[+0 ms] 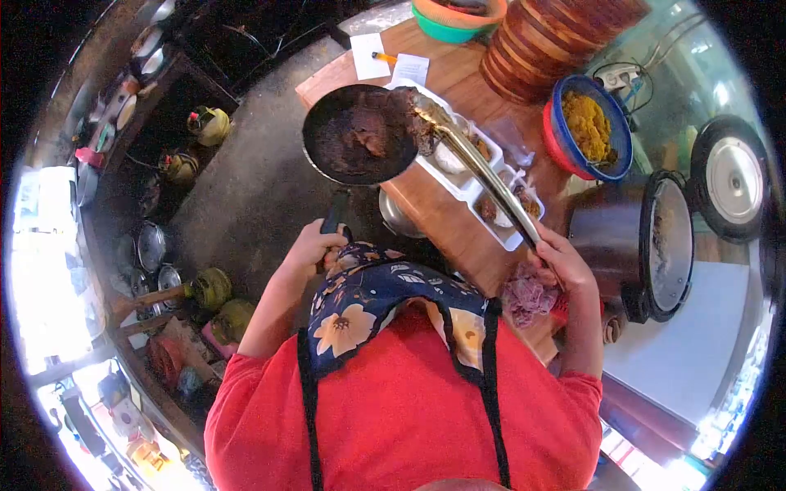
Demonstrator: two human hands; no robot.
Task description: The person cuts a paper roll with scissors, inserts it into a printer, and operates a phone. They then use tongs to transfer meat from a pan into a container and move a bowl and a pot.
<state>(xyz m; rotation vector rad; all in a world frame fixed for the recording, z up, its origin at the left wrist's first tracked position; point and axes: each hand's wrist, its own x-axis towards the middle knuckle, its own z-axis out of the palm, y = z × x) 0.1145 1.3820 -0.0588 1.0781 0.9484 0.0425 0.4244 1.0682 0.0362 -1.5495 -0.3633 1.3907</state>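
Note:
My left hand (315, 243) grips the dark handle of a black frying pan (358, 135) holding dark brown cooked food, lifted over the edge of the wooden counter (442, 217). My right hand (563, 258) holds a long metal spatula (479, 164) whose blade reaches into the pan's right rim. Below the pan and spatula lie white foam boxes (483, 184) with food in their compartments.
A blue bowl of yellow food (591, 127), stacked wooden trays (557, 37), a green and orange bowl (458, 18), paper slips (391, 59) and a steel pot with open lid (647, 241) stand around the counter. Gas cylinders (209, 124) and pots line the floor at left.

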